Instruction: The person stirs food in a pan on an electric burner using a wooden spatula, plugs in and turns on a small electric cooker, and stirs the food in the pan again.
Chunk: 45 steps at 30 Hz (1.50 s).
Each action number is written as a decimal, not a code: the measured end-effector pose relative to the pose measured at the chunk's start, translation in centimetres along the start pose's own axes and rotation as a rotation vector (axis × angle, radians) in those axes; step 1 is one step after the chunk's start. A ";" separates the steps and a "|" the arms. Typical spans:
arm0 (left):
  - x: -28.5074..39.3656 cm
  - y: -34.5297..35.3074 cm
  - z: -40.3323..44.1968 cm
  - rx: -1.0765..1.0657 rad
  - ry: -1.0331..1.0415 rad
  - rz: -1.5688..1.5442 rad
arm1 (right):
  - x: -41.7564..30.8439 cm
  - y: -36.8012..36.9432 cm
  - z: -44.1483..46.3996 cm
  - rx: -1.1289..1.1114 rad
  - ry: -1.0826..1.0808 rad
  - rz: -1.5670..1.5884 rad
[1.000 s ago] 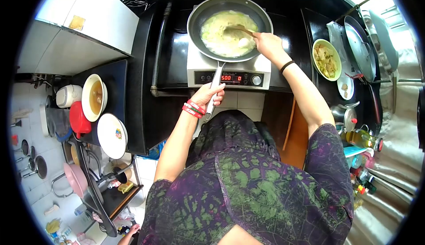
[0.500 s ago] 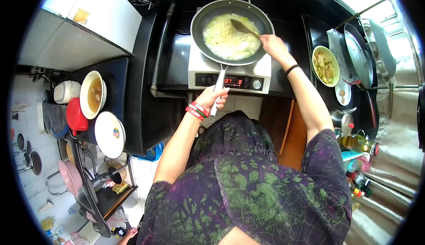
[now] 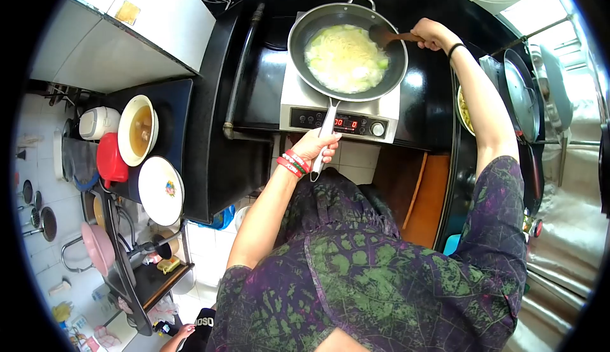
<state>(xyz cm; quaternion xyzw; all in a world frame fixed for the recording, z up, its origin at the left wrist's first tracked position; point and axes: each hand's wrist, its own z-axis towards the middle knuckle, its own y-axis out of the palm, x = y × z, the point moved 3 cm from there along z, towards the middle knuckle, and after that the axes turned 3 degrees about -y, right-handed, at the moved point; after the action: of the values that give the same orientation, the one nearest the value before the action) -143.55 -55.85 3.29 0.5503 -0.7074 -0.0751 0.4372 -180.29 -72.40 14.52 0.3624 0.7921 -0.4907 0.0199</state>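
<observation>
A dark wok [image 3: 298, 66] with a long metal handle sits on a silver induction cooker [image 3: 383, 114]. Pale noodles [image 3: 346, 56] with green pieces lie in cloudy liquid inside it. My left hand [image 3: 319, 147], with red bands at the wrist, is wrapped round the wok's handle. At the wok's upper right rim, my right hand [image 3: 433, 35] grips the handle of a brown wooden spatula [image 3: 382, 35]. The spatula's head is at the right inner side of the wok, near the edge of the noodles.
On the left counter are a bowl with brownish broth and chunks [image 3: 140, 129], a white flowered plate [image 3: 161, 190] and a red container [image 3: 112, 161]. A bowl of food [image 3: 464, 107] and a large lid [image 3: 520, 94] are at right. Another person's hand [image 3: 184, 331] shows at the lower left.
My right hand has moved up and right, bringing the spatula from the middle of the noodles to the wok's right side. My left hand still holds the wok handle.
</observation>
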 end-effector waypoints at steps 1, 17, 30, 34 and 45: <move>0.0 0.0 0.0 -0.005 -0.008 -0.001 | -1.0 0.4 0.8 -0.009 -0.047 -0.061; 0.1 -0.1 0.0 -0.008 -0.018 -0.030 | -10.2 10.5 -6.9 0.250 -0.961 -0.683; -0.1 -0.4 0.2 -0.020 -0.023 -0.024 | 0.3 3.4 -17.0 0.408 -0.714 -0.703; -0.1 -0.5 0.2 -0.007 -0.027 -0.017 | 1.1 3.3 -18.8 0.336 -0.608 -0.622; 0.1 -1.0 0.3 -0.012 -0.045 0.006 | 1.4 12.0 -17.0 0.784 -0.640 -0.704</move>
<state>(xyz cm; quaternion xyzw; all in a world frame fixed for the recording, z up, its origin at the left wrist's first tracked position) -143.09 -56.43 2.58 0.5436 -0.7182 -0.0906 0.4248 -168.70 -55.09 13.56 -0.1055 0.5796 -0.8070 -0.0414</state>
